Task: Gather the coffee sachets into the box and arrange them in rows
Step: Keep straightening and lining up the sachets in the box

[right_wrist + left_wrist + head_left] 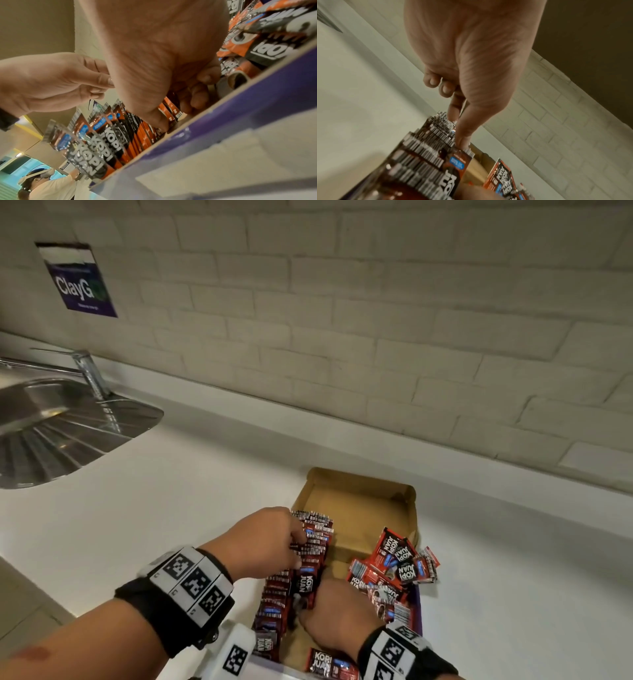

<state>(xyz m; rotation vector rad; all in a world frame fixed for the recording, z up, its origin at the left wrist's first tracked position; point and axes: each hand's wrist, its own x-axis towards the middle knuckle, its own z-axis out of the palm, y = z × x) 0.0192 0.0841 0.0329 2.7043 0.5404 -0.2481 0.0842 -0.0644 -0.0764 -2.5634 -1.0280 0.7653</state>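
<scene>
White bench (171,491) under tiled wall | box (356,501) held sachet row (308,546) along its left wall; loose sachets (397,563) heaped right | left hand (263,542) pinched row tops, apparently steadying; right hand (337,614) gripped sachets at row's near end, likely squaring them upright

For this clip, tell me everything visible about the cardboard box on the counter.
The shallow brown cardboard box lies open on the white countertop, its outside purple in the right wrist view. Its far end is bare. A row of upright red-and-black sachets runs along its left wall; a loose pile of sachets lies at its right side, some spilling over the rim. The left hand pinches the row's tops; the right hand reaches inside, gripping sachets.
</scene>
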